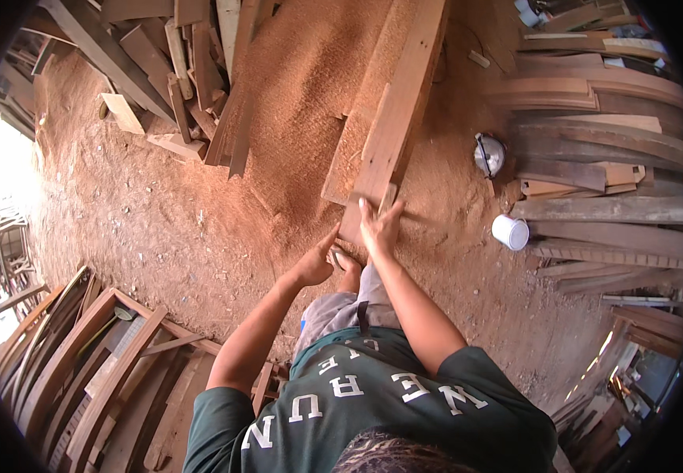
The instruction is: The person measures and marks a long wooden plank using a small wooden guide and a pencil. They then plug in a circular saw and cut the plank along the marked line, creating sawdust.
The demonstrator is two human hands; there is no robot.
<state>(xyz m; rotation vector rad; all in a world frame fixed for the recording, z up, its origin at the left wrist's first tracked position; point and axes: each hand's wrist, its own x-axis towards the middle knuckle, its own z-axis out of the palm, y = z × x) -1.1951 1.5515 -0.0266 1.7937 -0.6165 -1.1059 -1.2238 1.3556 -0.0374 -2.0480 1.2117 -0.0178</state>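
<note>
A long brown wooden board (392,130) runs away from me, its near end just in front of my legs. My right hand (381,229) grips that near end at its right side, thumb on top and fingers along the edge; a small pale wood piece shows beside the fingers. My left hand (315,262) reaches to the left corner of the same end, fingers stretched out, the fingertips at or very near the edge. Under and left of the board lies a wider plank (349,150) covered in sawdust. What supports them underneath is hidden.
Sawdust (290,102) heaps left of the board. Stacked timber (601,142) lines the right side, with a white bucket (510,232) and a silvery round container (489,155) before it. Offcuts (187,71) pile at far left; a wooden rack (109,370) stands at near left.
</note>
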